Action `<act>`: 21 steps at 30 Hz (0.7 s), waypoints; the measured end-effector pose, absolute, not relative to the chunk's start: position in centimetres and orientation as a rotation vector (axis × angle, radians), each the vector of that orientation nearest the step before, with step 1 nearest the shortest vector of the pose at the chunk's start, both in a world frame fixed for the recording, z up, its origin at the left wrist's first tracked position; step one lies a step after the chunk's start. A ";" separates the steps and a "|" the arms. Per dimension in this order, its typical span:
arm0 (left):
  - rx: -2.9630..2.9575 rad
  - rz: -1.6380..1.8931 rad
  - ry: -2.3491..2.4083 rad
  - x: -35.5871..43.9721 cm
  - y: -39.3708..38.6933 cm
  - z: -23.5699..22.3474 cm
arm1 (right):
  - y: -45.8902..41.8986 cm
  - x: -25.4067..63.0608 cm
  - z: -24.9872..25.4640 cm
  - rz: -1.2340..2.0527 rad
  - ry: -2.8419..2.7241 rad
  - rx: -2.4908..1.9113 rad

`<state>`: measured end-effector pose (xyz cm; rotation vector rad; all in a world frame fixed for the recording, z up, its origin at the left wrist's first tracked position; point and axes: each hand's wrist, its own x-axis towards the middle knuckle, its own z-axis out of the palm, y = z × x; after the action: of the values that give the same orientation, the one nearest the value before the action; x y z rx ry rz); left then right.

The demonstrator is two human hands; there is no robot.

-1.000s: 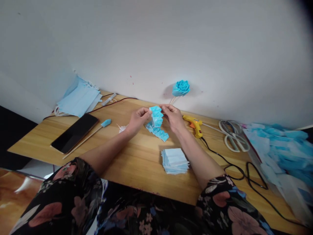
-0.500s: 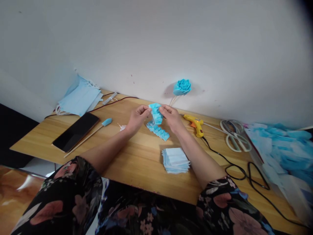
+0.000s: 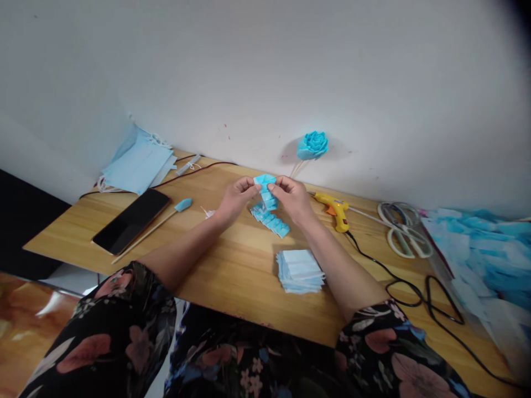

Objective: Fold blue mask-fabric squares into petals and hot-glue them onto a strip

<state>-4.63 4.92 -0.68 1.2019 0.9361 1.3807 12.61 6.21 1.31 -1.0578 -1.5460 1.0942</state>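
Observation:
Between my two hands is a pleated blue strip (image 3: 269,200) of mask-like fabric, its top edge pinched on both sides. My left hand (image 3: 239,198) grips its left corner with thumb and fingers closed. On the other corner, my right hand (image 3: 292,194) is closed with the thumb pressed on the front. The strip hangs toward a folded blue strip (image 3: 271,221) lower down; whether they are one piece I cannot tell. Nearer to me lies a stack of pale blue fabric squares (image 3: 300,271). Beyond my right hand a blue fabric rose (image 3: 313,146) stands on thin sticks.
A yellow glue gun (image 3: 334,209) with a black cord and white-handled scissors (image 3: 409,240) lie right. Blue scraps (image 3: 489,254) fill a box at the far right. To the left are face masks (image 3: 136,165), a phone (image 3: 131,221) and a blue-tipped stick (image 3: 153,231).
My hands have drawn slightly closer together, and the strip's top edge now looks folded inward between my thumbs. The whole view has shifted a little.

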 end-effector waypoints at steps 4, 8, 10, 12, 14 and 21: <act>1.206 1.382 0.917 -4.6 4.8 -0.7 | 6.1 12.5 1.9 1.217 -1.465 -0.986; 1.234 1.346 0.926 -4.3 4.5 -0.8 | 5.9 12.4 2.2 1.198 -1.501 -0.990; 1.262 1.321 0.915 -4.1 4.3 -0.9 | 5.8 12.4 2.1 1.148 -1.554 -1.003; 1.281 1.311 0.907 -4.0 4.2 -0.9 | 5.7 12.4 2.1 1.080 -1.597 -1.025; 1.290 1.311 0.907 -4.0 4.2 -0.9 | 5.7 12.4 2.1 1.029 -1.606 -1.045; 1.231 1.353 0.938 -4.2 4.7 -1.1 | 5.9 12.4 1.9 1.030 -1.485 -0.978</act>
<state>-4.23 4.65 -1.10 1.2311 0.9381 1.3532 12.43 5.92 1.86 -0.9783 -1.4846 1.0298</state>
